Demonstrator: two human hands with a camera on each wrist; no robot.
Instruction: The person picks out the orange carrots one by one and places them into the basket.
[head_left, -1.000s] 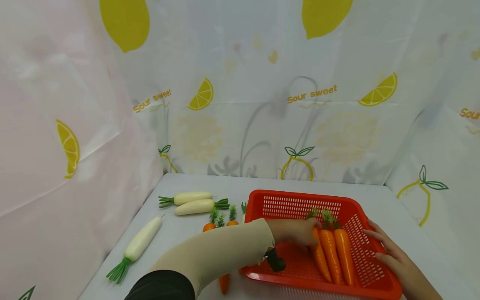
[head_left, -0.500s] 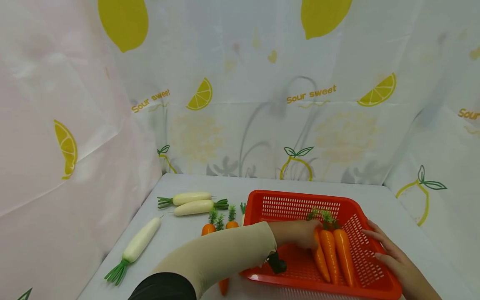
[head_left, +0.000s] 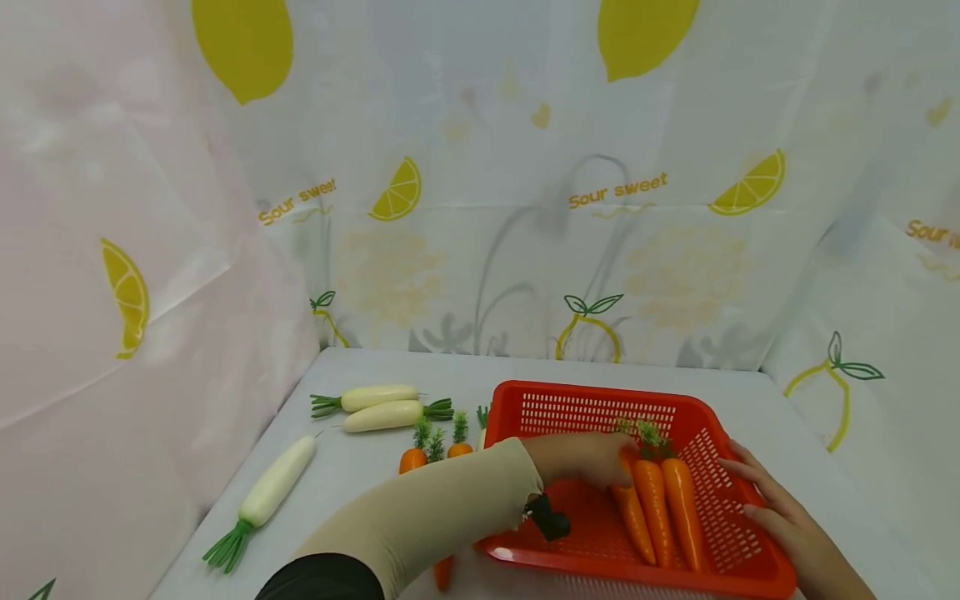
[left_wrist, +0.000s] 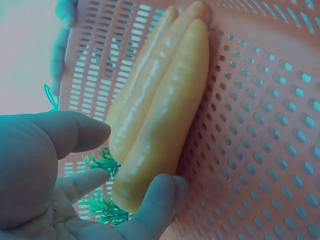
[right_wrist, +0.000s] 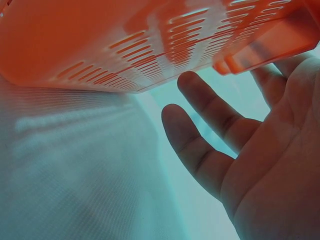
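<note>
Three orange carrots (head_left: 654,508) with leafy green tops lie side by side in a red plastic basket (head_left: 585,389). My left hand (head_left: 596,458) is inside the basket, at the leafy end of the leftmost carrot (head_left: 633,517). In the left wrist view, its thumb and fingers are spread around that end, with the fingertips (left_wrist: 165,190) right at the side of the nearest carrot (left_wrist: 165,115). My right hand (head_left: 780,517) rests at the basket's right rim from outside. In the right wrist view, its fingers (right_wrist: 200,145) are extended beside the basket's slotted wall (right_wrist: 170,45).
Two white radishes (head_left: 386,415) lie at the back left, and another white radish (head_left: 277,483) lies nearer the left edge. More carrots (head_left: 414,458) sit left of the basket, partly hidden by my left sleeve (head_left: 420,517). A lemon-print cloth (head_left: 465,167) surrounds the white table (head_left: 360,467).
My left hand has shifted slightly left from the carrots' tops, and the leftmost carrot has moved slightly away from the middle one. The right hand stays at the rim.
</note>
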